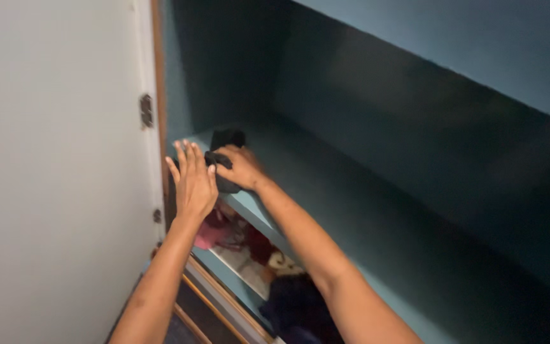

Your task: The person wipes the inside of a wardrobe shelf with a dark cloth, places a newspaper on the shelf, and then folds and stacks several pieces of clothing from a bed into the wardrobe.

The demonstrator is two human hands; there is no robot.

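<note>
A small folded black cloth [225, 138] lies at the left end of a teal cupboard shelf [326, 191]. My right hand [240, 167] rests on top of the cloth, fingers curled over it and pressing it down. My left hand [192, 178] is just left of it, flat and open with fingers together, its edge against the cloth's side near the shelf's front corner. Part of the cloth is hidden under my right hand.
A white cupboard door [52, 159] with dark hinges [146, 111] stands open at the left. Below the shelf, a lower compartment holds a pile of mixed clothes [249, 248], pink, red, white and dark blue. The shelf above [466, 44] overhangs at upper right.
</note>
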